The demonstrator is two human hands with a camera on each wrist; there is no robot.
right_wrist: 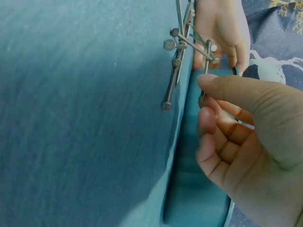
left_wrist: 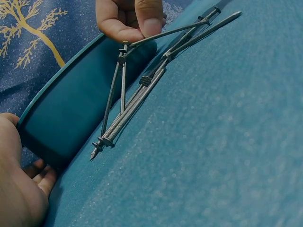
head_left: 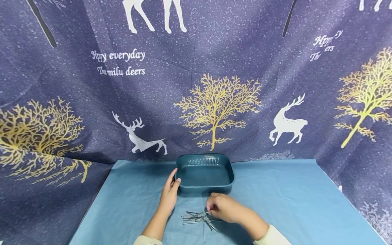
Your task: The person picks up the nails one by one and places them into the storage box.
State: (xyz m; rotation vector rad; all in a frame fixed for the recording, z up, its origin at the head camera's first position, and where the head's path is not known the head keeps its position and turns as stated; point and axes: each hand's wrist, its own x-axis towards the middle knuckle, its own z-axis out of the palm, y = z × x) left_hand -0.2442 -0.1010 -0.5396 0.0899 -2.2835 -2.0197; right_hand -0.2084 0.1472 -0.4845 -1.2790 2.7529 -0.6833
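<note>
You look to be at the picking step: your right hand has its thumb and forefinger closed in a fine pinch on a slim metal nail, the other fingers loosely curled. I can't tell whether that nail is fully off the heap, since it crosses others right at your fingertips.

The loose nails lie in a tangle on the table, just to the left of your right hand and slightly nearer you, with a single nail pointing out towards you. The dark teal tray sits just ahead of the same hand and to its left. Your left hand holds the tray's near left corner, the thumb at the rim and fingers along the side, apparently to steady it.

As I judge it, your next move calls for keeping the pinch narrow and raising the nail gently, letting crossed neighbours slide off rather than dragging them. Should you carry it forward, you'd want enough height to clear the tray's near wall, with your left hand's grip kept firm meanwhile.
</note>
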